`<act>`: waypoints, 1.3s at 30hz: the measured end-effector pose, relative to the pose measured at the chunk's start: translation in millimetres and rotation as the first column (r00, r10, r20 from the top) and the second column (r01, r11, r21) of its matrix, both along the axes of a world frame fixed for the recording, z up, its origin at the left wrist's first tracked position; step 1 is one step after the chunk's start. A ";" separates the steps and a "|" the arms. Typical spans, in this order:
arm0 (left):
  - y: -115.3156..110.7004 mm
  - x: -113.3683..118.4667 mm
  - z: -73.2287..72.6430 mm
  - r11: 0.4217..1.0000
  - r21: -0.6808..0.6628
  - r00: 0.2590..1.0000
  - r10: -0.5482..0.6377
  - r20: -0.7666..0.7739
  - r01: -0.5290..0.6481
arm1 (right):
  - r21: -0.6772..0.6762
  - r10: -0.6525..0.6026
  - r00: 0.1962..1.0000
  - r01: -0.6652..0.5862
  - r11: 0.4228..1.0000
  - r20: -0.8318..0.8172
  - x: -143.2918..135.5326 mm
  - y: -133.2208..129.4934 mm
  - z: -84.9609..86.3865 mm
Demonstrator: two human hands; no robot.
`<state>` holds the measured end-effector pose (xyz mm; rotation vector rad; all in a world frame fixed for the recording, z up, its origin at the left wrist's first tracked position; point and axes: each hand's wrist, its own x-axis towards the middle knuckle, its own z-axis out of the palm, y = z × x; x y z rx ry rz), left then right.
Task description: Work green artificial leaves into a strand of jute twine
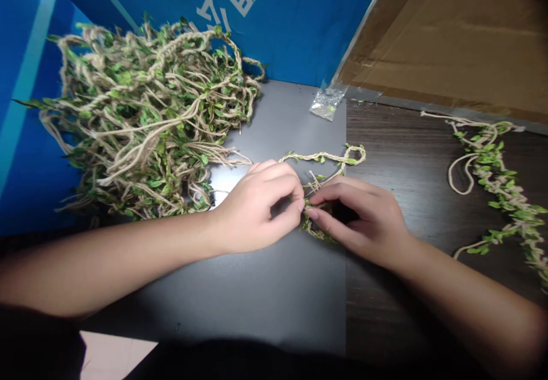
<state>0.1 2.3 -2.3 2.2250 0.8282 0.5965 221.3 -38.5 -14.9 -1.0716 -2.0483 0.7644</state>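
Observation:
A braided beige cord with small green leaves (324, 156) lies in front of me, looping up and to the right beyond my fingers. My left hand (268, 203) pinches part of this cord between thumb and forefinger. Close against it, my right hand (363, 214) also pinches the cord, its thumb and forefinger nearly meeting my left fingertips. A few loose cord ends (314, 181) stick up just above the pinch. More of the leafy braid (315, 231) hangs below, partly covered by my right hand.
A big heap of leafy braided cords (158, 117) fills the left, against a blue panel (291, 26). At right lie more leafy cords (500, 180) on dark wood. A small clear plastic bag (327, 103) rests near a cardboard sheet (445, 37). A grey mat (257, 294) lies beneath my hands.

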 end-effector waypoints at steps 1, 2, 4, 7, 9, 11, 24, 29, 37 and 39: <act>-0.1 -0.2 -0.1 1.000 0.000 1.000 -0.002 0.001 0.002 | 0.002 -0.002 1.000 0.002 1.000 0.004 0.1 0.0 -0.4; -0.1 -0.5 -0.1 1.000 -0.002 1.000 -0.001 0.002 0.001 | 0.005 -0.005 1.000 0.005 1.000 0.008 0.1 0.0 -1.0; -0.1 -0.8 -0.3 1.000 -0.005 1.000 0.000 0.002 0.000 | 0.010 -0.012 1.000 0.011 1.000 0.017 0.2 0.0 -2.2; 0.3 -1.2 -0.3 1.000 -0.008 1.000 -0.002 -0.002 0.002 | 0.009 -0.010 1.000 0.010 1.000 0.029 0.0 0.1 -3.3; 0.6 -1.3 -0.2 1.000 -0.008 1.000 -0.006 -0.010 0.006 | 0.005 -0.010 0.999 0.010 1.000 0.039 -0.3 0.2 -3.2; 0.8 -1.0 -0.2 1.000 -0.007 1.000 -0.007 -0.020 0.007 | -0.003 -0.013 0.999 0.013 1.000 0.046 -0.4 0.3 -2.8; 0.8 0.8 0.4 0.998 0.020 0.994 -0.050 -0.100 0.052 | -0.045 0.011 0.998 -0.008 0.999 0.064 0.6 0.9 -5.0; 1.1 0.7 0.0 0.998 0.028 0.991 -0.059 -0.123 0.063 | -0.050 0.020 0.997 -0.016 0.999 0.073 0.7 1.4 -5.6; 1.6 1.5 -0.8 0.996 0.043 0.989 -0.066 -0.136 0.072 | -0.052 0.039 0.997 -0.036 0.998 0.067 1.0 1.5 -4.5; 1.4 1.4 -0.9 0.996 0.044 0.988 -0.067 -0.140 0.074 | -0.057 0.044 0.996 -0.040 0.998 0.072 0.7 1.4 -4.2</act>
